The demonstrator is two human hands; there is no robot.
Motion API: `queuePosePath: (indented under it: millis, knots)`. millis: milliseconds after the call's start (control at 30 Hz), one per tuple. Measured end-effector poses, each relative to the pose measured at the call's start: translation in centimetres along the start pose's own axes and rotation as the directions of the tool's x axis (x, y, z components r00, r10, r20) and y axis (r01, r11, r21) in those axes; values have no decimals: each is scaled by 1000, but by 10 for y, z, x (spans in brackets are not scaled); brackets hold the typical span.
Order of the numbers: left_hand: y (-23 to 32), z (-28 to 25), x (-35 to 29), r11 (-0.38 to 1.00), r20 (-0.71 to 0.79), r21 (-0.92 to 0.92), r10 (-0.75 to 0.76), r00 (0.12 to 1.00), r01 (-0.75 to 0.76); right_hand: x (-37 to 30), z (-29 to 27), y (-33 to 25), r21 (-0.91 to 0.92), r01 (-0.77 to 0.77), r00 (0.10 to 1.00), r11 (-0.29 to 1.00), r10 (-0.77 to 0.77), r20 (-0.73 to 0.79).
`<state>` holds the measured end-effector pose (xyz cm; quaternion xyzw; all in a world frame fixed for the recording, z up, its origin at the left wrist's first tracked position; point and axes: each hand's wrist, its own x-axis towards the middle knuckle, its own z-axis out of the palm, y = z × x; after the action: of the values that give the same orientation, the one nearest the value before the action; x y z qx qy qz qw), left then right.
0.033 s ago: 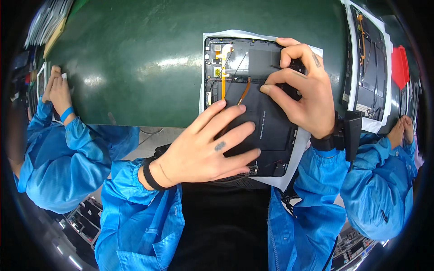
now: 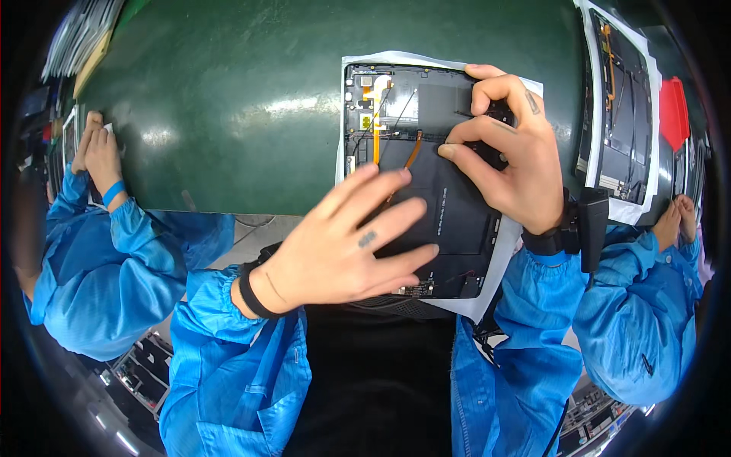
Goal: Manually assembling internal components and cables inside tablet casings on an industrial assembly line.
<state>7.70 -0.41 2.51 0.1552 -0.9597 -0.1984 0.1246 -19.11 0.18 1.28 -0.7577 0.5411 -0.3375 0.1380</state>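
An opened tablet (image 2: 457, 228) lies on a white sheet (image 2: 487, 293), its black inside facing up. Orange flat cables (image 2: 377, 141) and thin dark wires cross its upper left part. My left hand (image 2: 335, 251) spreads its fingers over the tablet's lower left side, covering part of that edge; whether the fingertips touch is unclear. Over the tablet's right side, my right hand (image 2: 514, 145) has thumb and index finger pinched together. What the pinch holds, if anything, is too small to make out. Its other fingers curl near the upper right edge.
The tablet rests on a green table (image 2: 244, 99). At the right stands another opened tablet (image 2: 620, 107) on white backing, beside a red object (image 2: 675, 114). Co-workers in blue sleeves work on both sides, one's hands (image 2: 99, 152) at the far left. Papers (image 2: 80, 38) lie at the upper left.
My left hand has shifted slightly left, its fingers lifting or drawing back a little, so more of the tablet's lower edge shows. My right hand has not visibly moved.
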Motion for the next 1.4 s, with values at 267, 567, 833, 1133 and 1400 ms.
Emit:
queuePosePath:
  millis: [267, 567, 833, 1133, 1400]
  knots:
    - [-8, -2, 15, 996, -46, 67, -58, 997, 62, 1, -1, -2, 20, -13, 1000, 1000, 13, 17]
    - [-19, 0, 27, 976, -111, 98, -183, 977, 194, 2, 2, -4, 45, -46, 999, 998, 46, 1]
    - [-19, 1, 29, 971, -128, 92, -208, 970, 220, 2, 1, -5, 5, -44, 999, 999, 44, -1]
    - [-13, 1, 38, 955, -95, 169, -230, 969, 243, 1, 2, 1, 221, -102, 976, 970, 141, -167]
    - [-16, 6, 38, 971, -164, 103, -195, 967, 214, -6, 1, 6, 265, -115, 962, 957, 174, -210]
